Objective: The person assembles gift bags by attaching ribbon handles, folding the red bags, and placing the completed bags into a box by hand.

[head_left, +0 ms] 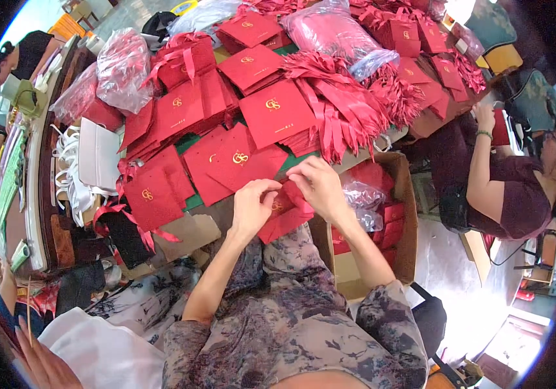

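A small red paper bag (277,223) with a gold emblem hangs in front of my lap, below the table edge. My left hand (255,204) is closed in a pinch at the bag's top left edge. At its top right, my right hand (317,188) is also pinched, thumb and finger together; what lies between them is too small to make out. A pink-red ribbon (302,204) loops on the bag just under my right fingers. Flat red bags with gold print (242,155) lie on the table right beyond my hands.
Stacked red bags (277,113) and a bundle of loose ribbons (349,123) cover the table. A cardboard box (409,227) with red bags and plastic wrap stands right of my knees. White bags (99,152) lie at left. A co-worker (511,181) sits at right; another person's hand (44,363) shows lower left.
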Demonstrator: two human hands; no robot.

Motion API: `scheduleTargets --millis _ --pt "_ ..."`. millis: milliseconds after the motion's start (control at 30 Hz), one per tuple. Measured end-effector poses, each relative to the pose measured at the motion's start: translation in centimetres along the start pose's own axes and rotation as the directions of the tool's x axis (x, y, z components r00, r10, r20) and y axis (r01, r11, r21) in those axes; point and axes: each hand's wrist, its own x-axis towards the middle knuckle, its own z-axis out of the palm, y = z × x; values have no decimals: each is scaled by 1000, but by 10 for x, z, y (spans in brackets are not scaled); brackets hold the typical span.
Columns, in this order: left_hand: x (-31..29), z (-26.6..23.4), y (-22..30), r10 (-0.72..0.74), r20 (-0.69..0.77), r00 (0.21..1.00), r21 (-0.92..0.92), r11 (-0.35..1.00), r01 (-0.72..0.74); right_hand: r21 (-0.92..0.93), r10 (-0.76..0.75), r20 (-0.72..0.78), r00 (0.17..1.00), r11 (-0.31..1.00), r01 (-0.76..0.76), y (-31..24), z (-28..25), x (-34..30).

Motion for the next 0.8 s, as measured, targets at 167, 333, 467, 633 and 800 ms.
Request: scheduleTargets --millis 167,333,467,633,800 --pt "-11 10 7 451 -6 893 217 872 -439 -68 -48 477 878 993 92 16 -12 21" --pt "-12 12 12 573 88 815 268 774 -573 -102 69 723 688 995 8 23 -21 40" --pt "-9 11 8 587 85 805 271 764 -586 51 -29 695 718 999 -9 25 -17 42" --pt "2 3 3 411 -9 912 222 890 -399 135 96 360 928 979 -154 36 21 18" --pt "3 2 -8 372 43 927 207 905 -372 262 245 8 970 935 -238 37 19 32"
